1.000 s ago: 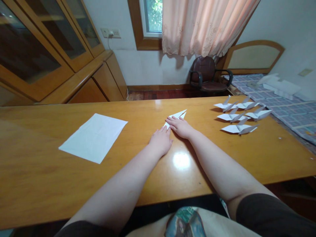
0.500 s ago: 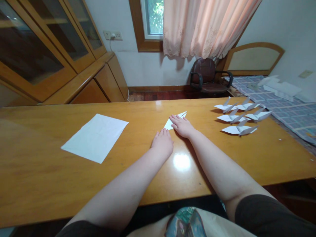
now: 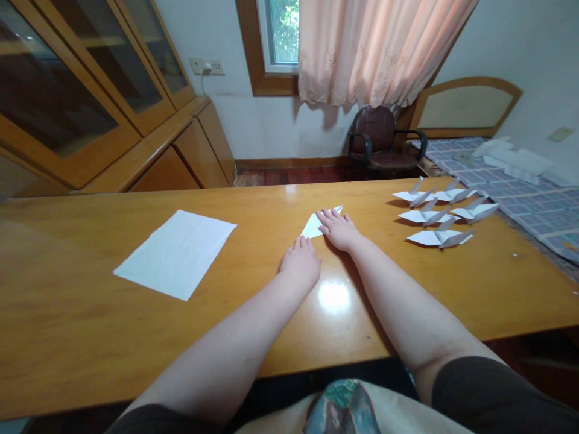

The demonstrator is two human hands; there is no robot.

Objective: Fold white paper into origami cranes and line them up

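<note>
A partly folded white paper piece (image 3: 313, 226), long and pointed, lies flat on the wooden table (image 3: 271, 337). My right hand (image 3: 338, 229) rests on its right half with the fingers stretched flat, pressing it down. My left hand (image 3: 301, 263) lies flat on the table just below the paper's near tip, fingers extended, holding nothing. A flat white sheet of paper (image 3: 176, 252) lies to the left, well away from both hands.
Several finished folded paper cranes (image 3: 441, 212) stand in a group at the table's right. Behind the table are a wooden glass-door cabinet (image 3: 90, 102), a dark chair (image 3: 384, 135), a curtained window and a bed (image 3: 534, 193) on the right.
My right hand slid forward along the folded paper toward its far tip. My left hand drew back slightly off the paper's near end onto the table.
</note>
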